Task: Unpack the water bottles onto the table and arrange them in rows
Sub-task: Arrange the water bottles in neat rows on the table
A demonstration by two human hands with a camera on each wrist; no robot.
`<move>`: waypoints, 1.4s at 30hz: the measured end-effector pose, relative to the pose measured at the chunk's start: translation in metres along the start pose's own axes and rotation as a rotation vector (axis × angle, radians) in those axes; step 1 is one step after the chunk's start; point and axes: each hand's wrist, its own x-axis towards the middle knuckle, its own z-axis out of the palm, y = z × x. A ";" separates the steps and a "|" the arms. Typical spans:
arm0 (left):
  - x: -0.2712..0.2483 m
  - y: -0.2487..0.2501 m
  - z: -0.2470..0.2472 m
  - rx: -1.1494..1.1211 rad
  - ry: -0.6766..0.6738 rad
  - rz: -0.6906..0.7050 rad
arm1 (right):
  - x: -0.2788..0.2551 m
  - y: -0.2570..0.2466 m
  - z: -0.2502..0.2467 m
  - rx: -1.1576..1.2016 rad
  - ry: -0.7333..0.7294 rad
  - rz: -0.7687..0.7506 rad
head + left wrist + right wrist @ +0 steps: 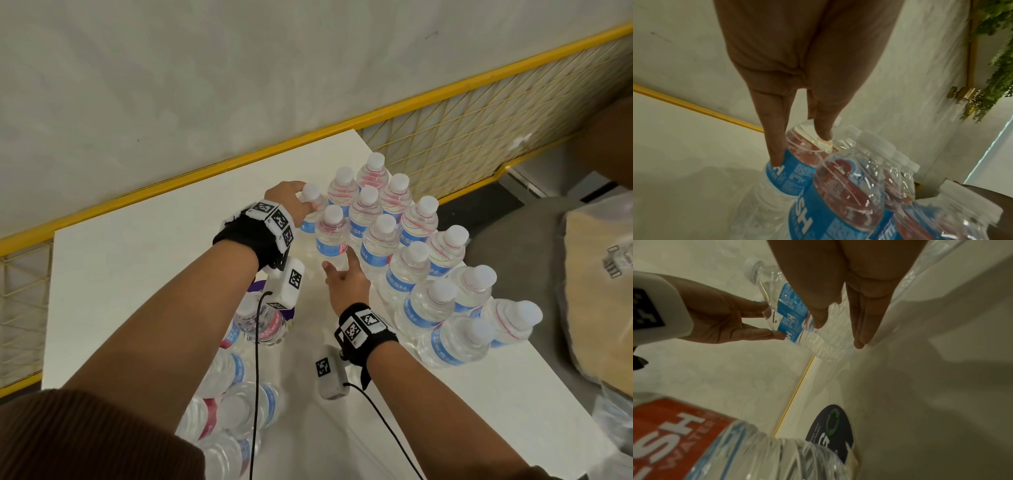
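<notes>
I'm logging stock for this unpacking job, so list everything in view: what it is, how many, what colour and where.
standing bottles: about fourteen, clear with blue labels and white caps, in rows on the table's right half
end bottle: one of those, at the far left end of the rows
packed bottles: several, count unclear, clear with blue and red labels, lying at the table's near edge
table: one, white
mesh fence: one, yellow, behind the table
box: one, brown, at right
left hand: grips the end bottle
right hand: fingers straight, at the nearest row's left end
</notes>
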 end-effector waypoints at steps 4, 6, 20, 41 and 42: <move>0.002 -0.003 0.000 -0.035 0.012 -0.004 | 0.005 -0.002 0.000 -0.016 -0.002 0.003; 0.004 -0.005 0.001 -0.039 0.015 -0.013 | 0.009 -0.002 0.003 -0.013 -0.004 0.006; -0.003 0.001 -0.001 -0.125 -0.050 -0.034 | -0.002 -0.010 0.011 0.075 -0.037 -0.052; -0.019 0.011 -0.007 -0.279 -0.104 -0.076 | -0.010 0.002 0.018 0.259 0.022 0.083; -0.019 0.012 -0.007 -0.303 -0.109 -0.089 | -0.009 0.003 0.019 0.260 0.016 0.080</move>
